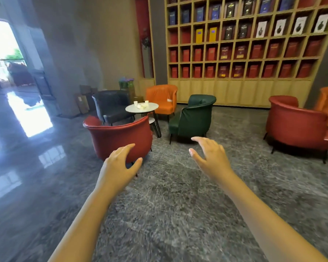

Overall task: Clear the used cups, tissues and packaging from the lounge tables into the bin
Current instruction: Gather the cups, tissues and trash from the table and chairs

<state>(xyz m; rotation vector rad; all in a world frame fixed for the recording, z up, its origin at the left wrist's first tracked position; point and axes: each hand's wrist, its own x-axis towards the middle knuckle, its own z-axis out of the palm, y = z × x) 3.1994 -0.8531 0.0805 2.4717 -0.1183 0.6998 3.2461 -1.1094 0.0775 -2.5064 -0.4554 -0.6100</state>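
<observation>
A small round white table [151, 108] stands among the armchairs a few steps ahead. On it are two white paper cups, one [135, 103] at the left and one [146, 102] at the right, with crumpled white tissue [141, 106] between them. Both arms reach forward over the floor, well short of the table. My left hand [121, 163] is empty, fingers straight and spread. My right hand [210, 154] is also empty with relaxed fingers. No bin is in view.
A red armchair [119, 137], a black one [112, 104], an orange one [163, 97] and a green one [195, 116] ring the table. Another red armchair [299, 125] sits at the right. A tall shelf wall [244, 38] fills the back. A bright doorway [0, 53] lies left.
</observation>
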